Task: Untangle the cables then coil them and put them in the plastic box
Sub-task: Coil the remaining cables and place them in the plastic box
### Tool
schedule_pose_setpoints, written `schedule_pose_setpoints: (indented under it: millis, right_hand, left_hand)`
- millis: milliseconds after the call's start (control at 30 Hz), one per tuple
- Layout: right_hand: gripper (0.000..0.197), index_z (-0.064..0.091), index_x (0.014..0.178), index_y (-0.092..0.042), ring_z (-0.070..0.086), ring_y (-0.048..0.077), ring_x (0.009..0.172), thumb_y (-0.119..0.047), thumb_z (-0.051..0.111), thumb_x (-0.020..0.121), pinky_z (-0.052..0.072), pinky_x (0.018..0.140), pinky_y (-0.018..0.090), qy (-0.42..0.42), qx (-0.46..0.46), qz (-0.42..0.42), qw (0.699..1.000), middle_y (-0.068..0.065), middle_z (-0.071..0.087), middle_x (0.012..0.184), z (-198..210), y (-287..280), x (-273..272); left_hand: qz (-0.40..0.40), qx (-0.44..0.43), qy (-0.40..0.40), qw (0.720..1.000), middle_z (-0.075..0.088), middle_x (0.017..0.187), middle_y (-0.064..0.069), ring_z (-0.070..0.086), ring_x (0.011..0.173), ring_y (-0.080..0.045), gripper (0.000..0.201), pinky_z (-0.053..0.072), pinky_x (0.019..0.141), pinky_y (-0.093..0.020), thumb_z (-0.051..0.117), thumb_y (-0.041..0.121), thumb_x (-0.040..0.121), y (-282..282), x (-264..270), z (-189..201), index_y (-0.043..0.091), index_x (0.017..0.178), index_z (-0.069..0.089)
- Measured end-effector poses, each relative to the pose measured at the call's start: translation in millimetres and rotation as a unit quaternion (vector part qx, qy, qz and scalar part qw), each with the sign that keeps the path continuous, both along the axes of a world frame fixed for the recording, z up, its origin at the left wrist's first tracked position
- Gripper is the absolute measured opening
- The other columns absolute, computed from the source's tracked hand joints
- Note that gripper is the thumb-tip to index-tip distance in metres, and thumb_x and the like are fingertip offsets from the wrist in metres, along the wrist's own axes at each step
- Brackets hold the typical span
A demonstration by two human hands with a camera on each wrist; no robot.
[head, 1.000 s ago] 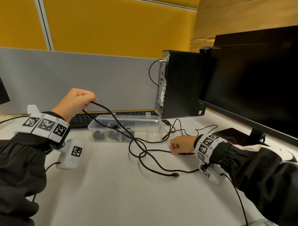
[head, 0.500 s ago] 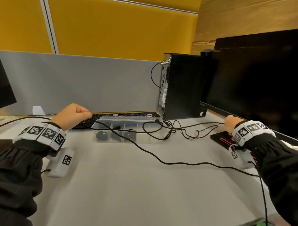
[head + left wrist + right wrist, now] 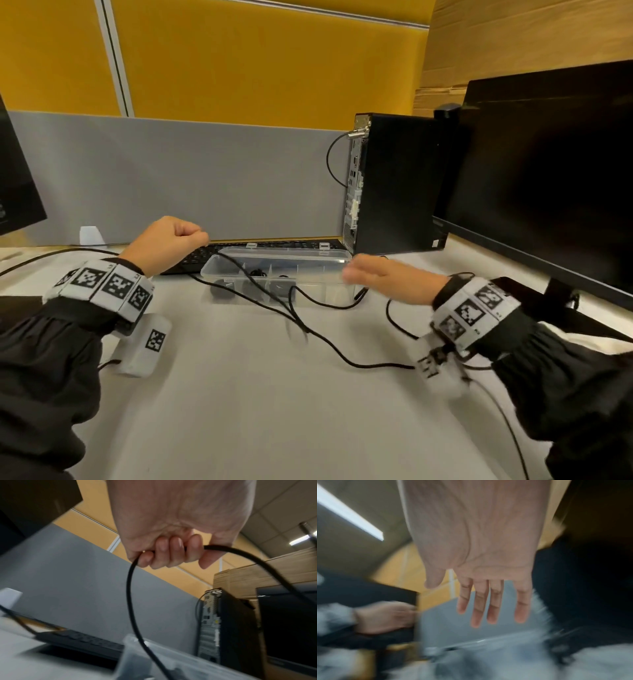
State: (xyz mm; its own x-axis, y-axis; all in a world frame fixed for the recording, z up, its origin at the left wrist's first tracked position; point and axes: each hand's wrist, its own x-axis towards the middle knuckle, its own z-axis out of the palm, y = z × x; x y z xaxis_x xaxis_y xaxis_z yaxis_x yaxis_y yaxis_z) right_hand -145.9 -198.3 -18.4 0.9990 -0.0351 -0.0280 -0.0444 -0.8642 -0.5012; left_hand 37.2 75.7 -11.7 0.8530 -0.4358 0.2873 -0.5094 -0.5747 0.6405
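In the head view the left hand (image 3: 164, 245) is clenched around a thin black cable (image 3: 329, 346) above the far left part of the pale grey tabletop (image 3: 257, 411); the cable runs over the clear rectangular plastic box (image 3: 279, 270) near the far edge and trails loosely toward the right edge. The right hand (image 3: 387, 279), fingers straight and empty, hovers just in front of the box. This looks like the untangling step; next the free hand likely needs to catch the slack and start a coil. In the left wrist view, curled fingers (image 3: 176, 553) grip the cable (image 3: 132, 601). In the blurred right wrist view, the fingers (image 3: 494, 601) are spread, holding nothing. Behind stand a grey partition (image 3: 188, 171), yellow wall panels, a black computer tower (image 3: 394, 185) and a black monitor (image 3: 548, 171).
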Motion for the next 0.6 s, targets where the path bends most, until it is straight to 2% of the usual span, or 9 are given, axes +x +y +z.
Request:
schedule_pose_setpoints:
  millis: [100, 167, 200, 267, 333, 367, 467, 533, 600]
  right_hand:
    - [0.037, 0.046, 0.128, -0.016, 0.052, 0.009, 0.104, -0.037, 0.040, 0.098, 0.041, 0.088, 0.017, 0.077, 0.087, 0.114, 0.987, -0.002, 0.057, 0.114, 1, 56, 5]
    - [0.028, 0.054, 0.111, -0.011, 0.058, 0.015, 0.082, -0.032, 0.039, 0.099, 0.048, 0.084, 0.028, 0.095, 0.168, 0.121, 0.974, 0.002, 0.059, 0.084, -2, 68, 10]
    - [0.025, 0.056, 0.096, -0.012, 0.053, 0.013, 0.066, -0.029, 0.038, 0.100, 0.051, 0.073, 0.027, 0.076, 0.213, 0.109, 0.968, 0.000, 0.050, 0.070, 1, 68, 11]
    - [0.028, 0.049, 0.076, -0.019, 0.037, 0.008, 0.051, -0.026, 0.038, 0.100, 0.043, 0.050, 0.019, -0.034, 0.220, 0.029, 0.975, -0.005, 0.037, 0.063, 15, 56, 13]
    - [0.031, 0.042, 0.069, -0.021, 0.031, 0.007, 0.048, -0.019, 0.037, 0.099, 0.031, 0.044, 0.018, -0.151, 0.211, -0.072, 0.963, -0.005, 0.034, 0.059, 34, 33, 11]
    - [0.032, 0.039, 0.066, -0.022, 0.029, 0.006, 0.045, -0.017, 0.037, 0.098, 0.027, 0.042, 0.018, -0.197, 0.253, -0.118, 0.940, -0.006, 0.032, 0.055, 44, 16, 8]
    - [0.033, 0.033, 0.063, -0.023, 0.022, 0.008, 0.036, -0.025, 0.035, 0.095, 0.017, 0.035, 0.016, -0.289, 0.432, -0.247, 0.818, -0.008, 0.024, 0.045, 63, -39, -8]
    - [0.032, 0.034, 0.062, -0.023, 0.022, 0.011, 0.040, -0.022, 0.034, 0.094, 0.018, 0.031, 0.014, -0.330, 0.396, -0.309, 0.800, -0.008, 0.028, 0.042, 61, -78, -15]
    - [0.025, 0.048, 0.070, -0.020, 0.038, 0.016, 0.051, -0.019, 0.038, 0.093, 0.035, 0.040, 0.019, -0.336, 0.235, -0.364, 0.836, 0.001, 0.048, 0.059, 49, -103, -13]
  left_hand:
    - [-0.016, -0.030, -0.029, 0.999, 0.023, 0.044, 0.010, 0.022, 0.043, -0.007, 0.039, 0.021, 0.056, -0.029, 0.057, 0.029, 0.086, -14, -9, 8, -0.005, 0.068, 0.055]
    - [-0.032, -0.046, -0.059, 0.997, 0.019, 0.044, 0.010, 0.020, 0.042, -0.008, 0.045, 0.019, 0.053, -0.030, 0.053, 0.032, 0.091, -21, -16, 16, -0.007, 0.068, 0.052]
    - [-0.045, -0.054, -0.067, 0.995, 0.023, 0.049, 0.010, 0.022, 0.045, -0.007, 0.050, 0.021, 0.053, -0.029, 0.052, 0.041, 0.090, -22, -18, 20, -0.004, 0.068, 0.051]
    - [-0.065, -0.050, -0.069, 0.994, 0.036, 0.070, 0.003, 0.034, 0.064, -0.009, 0.056, 0.029, 0.058, -0.024, 0.045, 0.070, 0.077, -20, -20, 25, 0.014, 0.074, 0.052]
    - [-0.074, -0.015, -0.069, 0.995, 0.036, 0.073, 0.001, 0.034, 0.066, -0.010, 0.065, 0.029, 0.057, -0.024, 0.040, 0.083, 0.067, -14, -22, 26, 0.019, 0.075, 0.047]
    - [-0.080, -0.006, -0.078, 0.994, 0.032, 0.063, 0.000, 0.032, 0.056, -0.011, 0.070, 0.026, 0.054, -0.028, 0.041, 0.084, 0.066, -11, -22, 24, 0.014, 0.068, 0.046]
    - [-0.066, 0.003, -0.073, 0.995, 0.025, 0.050, 0.002, 0.024, 0.041, -0.008, 0.088, 0.022, 0.052, -0.029, 0.044, 0.082, 0.065, -1, -19, 17, -0.006, 0.068, 0.049]
    - [-0.045, 0.014, -0.065, 0.997, 0.023, 0.048, 0.005, 0.023, 0.041, -0.009, 0.077, 0.020, 0.053, -0.030, 0.047, 0.078, 0.071, 4, -16, 9, 0.002, 0.062, 0.043]
    - [-0.031, 0.038, -0.060, 0.997, 0.029, 0.052, 0.001, 0.029, 0.048, -0.012, 0.062, 0.021, 0.054, -0.030, 0.041, 0.067, 0.076, 4, -17, 5, 0.006, 0.066, 0.048]
